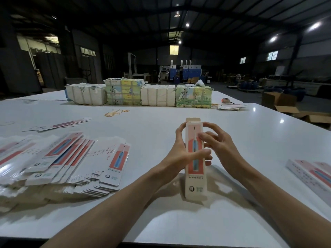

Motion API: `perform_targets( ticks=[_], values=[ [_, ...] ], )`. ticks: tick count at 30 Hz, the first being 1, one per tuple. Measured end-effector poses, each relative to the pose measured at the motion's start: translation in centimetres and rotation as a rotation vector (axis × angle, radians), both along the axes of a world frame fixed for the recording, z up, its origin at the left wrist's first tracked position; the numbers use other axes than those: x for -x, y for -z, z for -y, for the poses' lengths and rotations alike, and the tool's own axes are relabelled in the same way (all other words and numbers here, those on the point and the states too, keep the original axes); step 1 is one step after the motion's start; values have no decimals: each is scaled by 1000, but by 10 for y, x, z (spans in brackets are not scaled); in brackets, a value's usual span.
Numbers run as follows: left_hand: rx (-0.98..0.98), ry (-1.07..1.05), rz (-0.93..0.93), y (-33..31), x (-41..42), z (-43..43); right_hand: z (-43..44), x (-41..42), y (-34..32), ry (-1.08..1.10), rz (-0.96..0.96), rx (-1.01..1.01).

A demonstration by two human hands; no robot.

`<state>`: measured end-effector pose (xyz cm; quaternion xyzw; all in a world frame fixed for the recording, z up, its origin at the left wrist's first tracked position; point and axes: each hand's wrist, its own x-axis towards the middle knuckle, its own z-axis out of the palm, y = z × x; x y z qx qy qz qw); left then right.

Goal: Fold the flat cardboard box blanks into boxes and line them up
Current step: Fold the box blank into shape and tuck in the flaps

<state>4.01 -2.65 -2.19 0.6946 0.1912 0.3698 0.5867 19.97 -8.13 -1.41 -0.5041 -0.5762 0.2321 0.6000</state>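
Note:
I hold a long narrow box point(195, 178), white and coral with a blue toothbrush printed on it, above the white table point(161, 126). It stands nearly upright with its top flap sticking up. My left hand point(180, 154) grips its left side, thumb across the printed front. My right hand point(218, 145) holds the right side, with fingers curled over the upper front and edge. A fanned pile of flat box blanks point(68, 161) lies at the left. Folded boxes point(311, 174) lie at the right edge.
Wrapped paper bundles point(139, 94) stand in a row across the far side of the table. Yellow rubber bands point(116, 111) lie in front of them. More flat blanks point(59, 124) lie at far left and more cards point(231, 106) at far right. An open carton point(279, 102) sits off the table.

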Motion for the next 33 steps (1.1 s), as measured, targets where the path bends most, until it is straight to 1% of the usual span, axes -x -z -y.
perform_targets(
  ticks=[1, 4, 7, 9, 12, 13, 15, 17, 23, 25, 29, 33],
  values=[
    [-14, -6, -19, 2, 0, -1, 0, -1, 0, -11, 6, 8],
    [44, 12, -36, 5, 2, -3, -2, -4, 2, -42, 46, 36],
    [68, 30, -69, 6, 3, 0, -5, -3, 4, -49, 25, 46],
    [78, 51, -74, 6, 3, 2, -6, -2, 4, -15, -22, 31],
    [54, 71, -118, 5, 2, 1, -6, -4, 0, 88, -175, 9],
    [48, 82, -134, 4, 2, 2, -5, -6, -1, 122, -194, 9],
    [40, 108, -152, 5, 1, 3, -4, -9, -1, 151, -148, 8],
    [29, 121, -162, 5, 2, 3, -3, -10, 1, 140, -91, -17],
    [34, 129, -180, 7, 1, 0, 1, -10, 1, 101, -6, -68],
    [23, 114, -187, 8, -1, -1, 2, -11, -2, 70, -52, -69],
    [-36, 76, -207, 8, -1, -1, 4, -9, -9, -29, -215, -31],
    [-79, 68, -212, 7, 2, 0, 3, -7, -10, -16, -302, 5]
  ],
)
